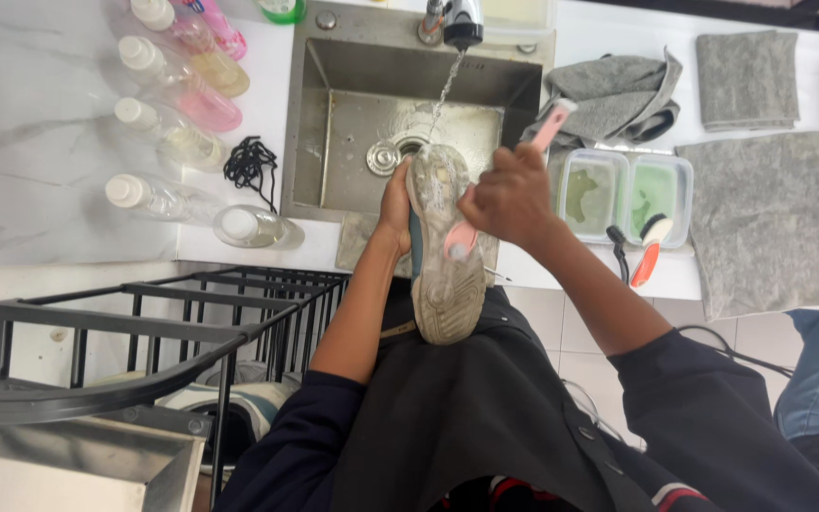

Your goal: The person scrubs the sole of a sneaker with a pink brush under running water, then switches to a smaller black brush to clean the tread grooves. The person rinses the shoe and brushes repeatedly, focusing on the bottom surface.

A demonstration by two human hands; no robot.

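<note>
The left hand (394,204) grips the side of a shoe (445,254), fingers wrapped around its upper. The shoe is held sole up, toe end under the water stream, heel end toward the person's body, at the front edge of the steel sink (334,142). The right hand (512,197) is clenched around the pink handle of a brush (544,133); the handle projects up and away from this hand, and the pink brush head lies against the sole just below it. Suds cover the toe part of the sole.

Beyond both hands, a tap (457,21) runs water onto the toe of the shoe. To the left of the left hand, clear bottles (168,133) with white caps lie on the worktop (40,171), with a black cord bundle (250,166) between them and the sink. To the right of the right hand stand two clear tubs (623,185) of greenish liquid, a second brush (651,248) in front of them, and grey cloths (760,218) further right. A black wire rack (144,322) stands below the left forearm
</note>
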